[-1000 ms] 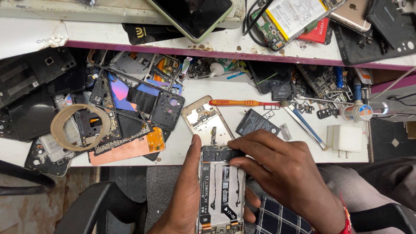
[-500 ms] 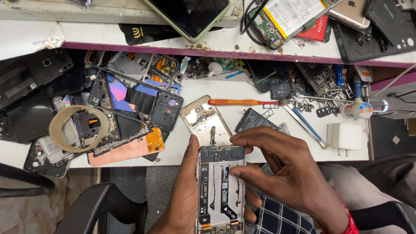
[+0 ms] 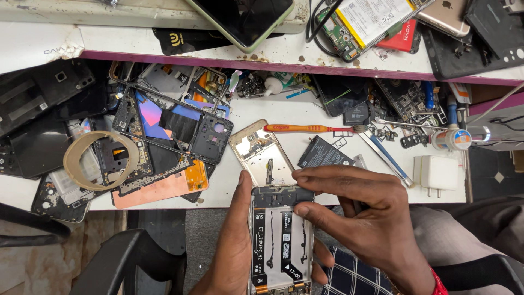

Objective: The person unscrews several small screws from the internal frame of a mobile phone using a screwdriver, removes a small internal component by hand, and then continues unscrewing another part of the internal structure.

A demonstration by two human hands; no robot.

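An opened phone (image 3: pixel 281 243) with its back removed stands upright over my lap, showing black flex cables and a black cover plate at its top. My left hand (image 3: pixel 229 248) grips its left edge from below. My right hand (image 3: pixel 371 218) comes in from the right. Its index finger lies along the phone's top edge and its thumb presses the right corner of the black plate, pinching that end. A gold phone back frame (image 3: pixel 262 153) lies on the white bench just beyond the phone.
An orange-handled screwdriver (image 3: pixel 305 128), a black battery (image 3: pixel 325 153), a blue-handled tool (image 3: pixel 387 155) and a white charger (image 3: pixel 436 175) lie on the bench. Phone frames (image 3: pixel 164 131) and a tape ring (image 3: pixel 101 161) pile up at left. A shelf (image 3: pixel 164 52) above carries more phones. A black chair (image 3: pixel 131 262) stands lower left.
My right hand's fingers have crept slightly up and left onto the phone's top end. My left hand keeps the same hold on the phone.
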